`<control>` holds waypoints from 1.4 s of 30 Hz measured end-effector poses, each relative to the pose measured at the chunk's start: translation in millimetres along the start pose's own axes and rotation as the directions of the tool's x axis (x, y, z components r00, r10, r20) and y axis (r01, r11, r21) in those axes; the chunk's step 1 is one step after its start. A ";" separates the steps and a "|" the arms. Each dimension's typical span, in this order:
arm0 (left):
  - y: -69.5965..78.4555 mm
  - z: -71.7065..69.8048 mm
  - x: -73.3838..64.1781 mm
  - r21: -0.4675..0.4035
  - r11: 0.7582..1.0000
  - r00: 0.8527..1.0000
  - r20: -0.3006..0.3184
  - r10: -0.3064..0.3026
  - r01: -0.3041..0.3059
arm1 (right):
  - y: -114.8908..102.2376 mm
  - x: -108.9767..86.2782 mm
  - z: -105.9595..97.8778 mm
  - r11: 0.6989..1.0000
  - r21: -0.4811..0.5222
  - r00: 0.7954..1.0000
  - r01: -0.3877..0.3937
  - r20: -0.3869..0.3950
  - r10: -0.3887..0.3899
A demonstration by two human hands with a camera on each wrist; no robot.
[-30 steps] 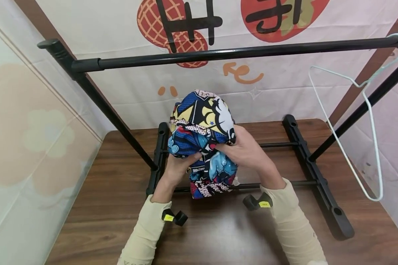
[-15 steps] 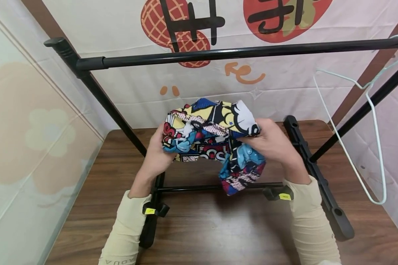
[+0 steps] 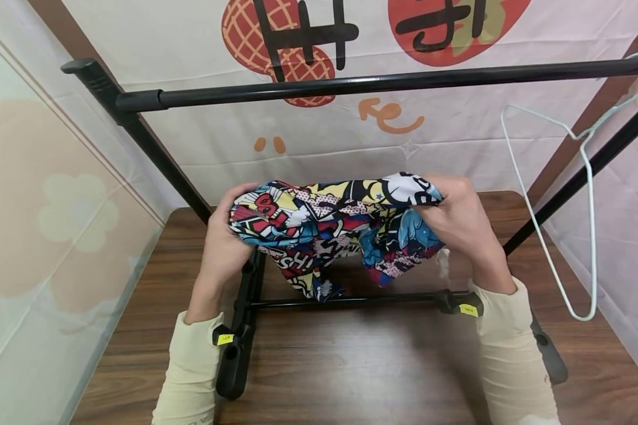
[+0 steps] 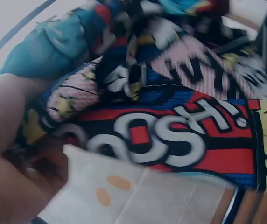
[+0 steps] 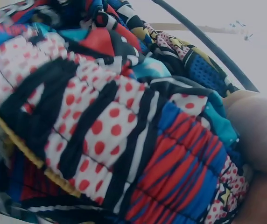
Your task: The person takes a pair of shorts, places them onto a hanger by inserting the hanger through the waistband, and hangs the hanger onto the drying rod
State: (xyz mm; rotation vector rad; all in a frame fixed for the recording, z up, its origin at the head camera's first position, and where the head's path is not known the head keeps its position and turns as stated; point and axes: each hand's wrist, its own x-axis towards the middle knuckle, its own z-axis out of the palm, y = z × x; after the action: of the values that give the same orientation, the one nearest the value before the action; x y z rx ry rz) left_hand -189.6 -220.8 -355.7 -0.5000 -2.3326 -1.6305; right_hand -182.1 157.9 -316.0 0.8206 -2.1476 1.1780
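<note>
Patterned cloth [image 3: 329, 212], and we see it drawn from a bundle into a wide span: left hand [image 3: 224, 239] and right hand [image 3: 458, 219] have parted, gripping opposite ends above the tabletop [image 3: 345, 360], opening it out before the black rail [image 3: 372, 85].

You've got a black garment rack [image 3: 162, 159] standing on the wood-grain tabletop [image 3: 340, 366]. Pale mint hanger [image 3: 592, 212] hooks over its top bar [image 3: 351, 87], your right end. Behind: white cloth backdrop [image 3: 457, 141], red peanut print [image 3: 244, 35], orange marks [image 3: 390, 112]. Your left: side panel [image 3: 16, 283], faded flower print [image 3: 80, 209].
</note>
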 end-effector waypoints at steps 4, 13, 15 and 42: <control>-7.9 4.0 1.1 0.241 0.963 0.936 0.298 -0.189 0.118 | -10.2 14.0 -1.8 0.993 0.065 0.991 0.100 -0.099 -0.094; -19.1 71.7 0.5 0.261 0.956 0.903 0.430 0.011 -0.136 | -40.0 32.4 2.6 0.958 0.152 0.970 0.245 -0.037 -0.242; -20.8 86.5 2.3 0.089 0.978 0.895 0.425 0.134 -0.189 | -44.4 32.9 3.6 0.944 0.208 0.966 0.256 -0.024 -0.257; 54.6 40.5 10.1 -0.178 0.969 0.964 -0.232 0.125 -0.169 | -12.5 -37.5 48.0 0.939 -0.161 0.868 -0.305 0.360 0.344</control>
State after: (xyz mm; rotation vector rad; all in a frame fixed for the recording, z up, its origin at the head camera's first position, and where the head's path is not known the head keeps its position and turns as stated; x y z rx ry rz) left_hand -176.5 -164.2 -318.9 -0.4923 -1.9404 -1.7555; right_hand -156.5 120.0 -358.1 0.7063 -2.7318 1.1273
